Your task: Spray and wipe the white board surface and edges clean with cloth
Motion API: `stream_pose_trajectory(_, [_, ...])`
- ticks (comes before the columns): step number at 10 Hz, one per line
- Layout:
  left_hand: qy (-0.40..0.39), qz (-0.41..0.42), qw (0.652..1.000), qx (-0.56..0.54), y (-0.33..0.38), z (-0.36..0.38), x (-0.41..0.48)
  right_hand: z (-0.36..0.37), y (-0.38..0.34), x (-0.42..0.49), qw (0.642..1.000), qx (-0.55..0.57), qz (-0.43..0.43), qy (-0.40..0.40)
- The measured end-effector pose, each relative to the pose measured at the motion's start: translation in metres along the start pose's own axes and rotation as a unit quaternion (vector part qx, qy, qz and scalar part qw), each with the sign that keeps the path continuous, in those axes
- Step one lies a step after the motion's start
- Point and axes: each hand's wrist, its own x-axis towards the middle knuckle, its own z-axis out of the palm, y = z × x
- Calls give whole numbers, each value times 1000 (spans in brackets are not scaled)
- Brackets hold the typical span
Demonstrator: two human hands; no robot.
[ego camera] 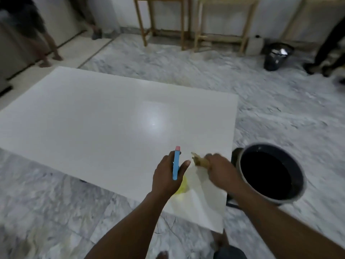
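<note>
Right of board (93, 118): bucket (302, 185) just beside | left fingers (183, 165) grip spray bottle (176, 165) | right fingers (212, 158) pinch cloth (200, 162)

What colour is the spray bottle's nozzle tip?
The nozzle tip is pink; head view.

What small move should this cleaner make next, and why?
Probably squeeze the spray bottle in the left hand: its nozzle points out over the white board, and the right hand holds the cloth by the board's near corner, ready to wipe.
</note>
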Motion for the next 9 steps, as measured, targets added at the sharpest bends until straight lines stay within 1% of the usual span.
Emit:
stream_pose_trajectory(1, [-23, 37, 999, -29, -19, -6, -8, 73, -23, -62, 994, -29, 72, -83])
stream_pose_trajectory(2, [-59, 67, 996, -25, -34, -11, -14, 131, -54, -104, 980, -41, 125, -151])
stream_pose_trajectory(3, [-127, 80, 989, -8, -45, -15, -16, 148, -69, -116, 980, -11, 166, -109])
stream_pose_trajectory(4, [-198, 79, 977, -2, -52, -25, -9, 140, -73, -115, 980, 11, 174, -98])
stream_pose_trajectory(5, [-265, 93, 959, 23, -49, -37, -1, 119, -68, -105, 975, 37, 179, -124])
stream_pose_trajectory(6, [-353, 92, 919, 149, -38, -59, 13, 86, -70, -91, 969, 36, 179, -164])
stream_pose_trajectory(7, [-386, 95, 873, 282, -14, -91, 35, 33, -78, -73, 974, 27, 174, -143])
stream_pose_trajectory(8, [-328, 125, 873, 338, 28, -127, 65, -33, -91, -50, 987, 18, 144, -73])
stream_pose_trajectory(9, [-255, 182, 891, 329, 90, -164, 87, -112, -112, -29, 993, -2, 116, 14])
